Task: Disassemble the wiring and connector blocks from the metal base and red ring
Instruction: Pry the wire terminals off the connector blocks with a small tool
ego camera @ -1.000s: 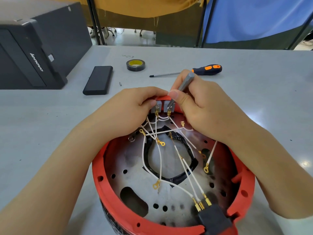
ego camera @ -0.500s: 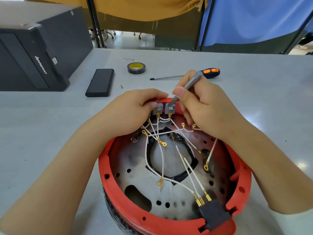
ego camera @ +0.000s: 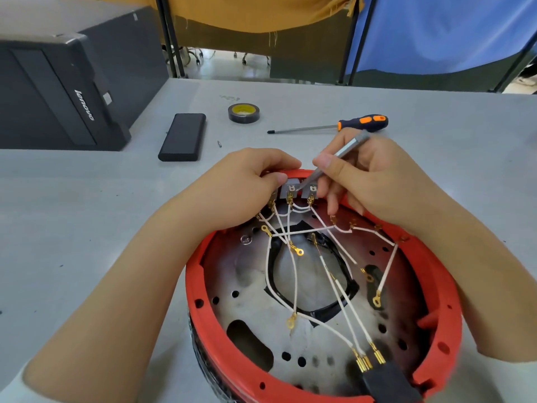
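Observation:
A red ring (ego camera: 200,303) surrounds a perforated metal base (ego camera: 255,283) on the grey table. White wires (ego camera: 334,283) with gold terminals cross the base between grey connector blocks (ego camera: 290,191) at the far rim and a black connector block (ego camera: 389,382) at the near rim. My left hand (ego camera: 244,190) pinches the leftmost grey block at the far rim. My right hand (ego camera: 374,181) holds a thin grey screwdriver (ego camera: 345,149) like a pen, its tip resting on the grey blocks' terminals.
Beyond the ring lie an orange-and-black screwdriver (ego camera: 360,123), a roll of black tape (ego camera: 243,113), a flat black box (ego camera: 183,137) and a tiny screw (ego camera: 219,144). A black computer tower (ego camera: 58,91) lies at the far left.
My right hand has tilted the grey screwdriver flatter and shifted its tip left across the grey blocks. The view has risen slightly; my left hand keeps its hold.

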The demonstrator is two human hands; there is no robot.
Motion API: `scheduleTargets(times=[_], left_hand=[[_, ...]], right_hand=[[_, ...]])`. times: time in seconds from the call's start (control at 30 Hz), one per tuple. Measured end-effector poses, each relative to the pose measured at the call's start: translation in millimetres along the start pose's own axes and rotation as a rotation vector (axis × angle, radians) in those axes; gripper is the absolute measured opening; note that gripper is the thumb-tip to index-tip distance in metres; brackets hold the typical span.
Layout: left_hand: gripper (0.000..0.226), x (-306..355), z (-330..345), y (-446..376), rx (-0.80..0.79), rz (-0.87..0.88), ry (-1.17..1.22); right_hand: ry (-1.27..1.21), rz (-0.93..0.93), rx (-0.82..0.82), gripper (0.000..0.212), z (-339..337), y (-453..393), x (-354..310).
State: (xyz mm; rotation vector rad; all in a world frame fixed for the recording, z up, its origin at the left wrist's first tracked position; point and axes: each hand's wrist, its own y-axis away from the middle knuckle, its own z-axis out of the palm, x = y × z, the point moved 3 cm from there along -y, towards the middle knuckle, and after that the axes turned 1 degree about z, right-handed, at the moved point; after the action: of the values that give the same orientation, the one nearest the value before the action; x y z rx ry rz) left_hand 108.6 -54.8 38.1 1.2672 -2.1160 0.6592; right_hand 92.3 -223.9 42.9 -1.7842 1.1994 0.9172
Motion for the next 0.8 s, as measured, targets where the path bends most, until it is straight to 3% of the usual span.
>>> scheduleTargets(times=[0.57, 0.8], left_hand=[[0.028, 2.3, 2.2, -1.1, -0.001, -0.008, -0.025], [0.028, -0.7, 1.7, -2.1, -0.004, -0.038, -0.031]], right_hand=[[0.017, 0.012, -0.028, 0.014, -0.3, 1.5, -0.8], [0.029, 0.104, -0.047, 0.017, -0.9, -5.9, -2.1]])
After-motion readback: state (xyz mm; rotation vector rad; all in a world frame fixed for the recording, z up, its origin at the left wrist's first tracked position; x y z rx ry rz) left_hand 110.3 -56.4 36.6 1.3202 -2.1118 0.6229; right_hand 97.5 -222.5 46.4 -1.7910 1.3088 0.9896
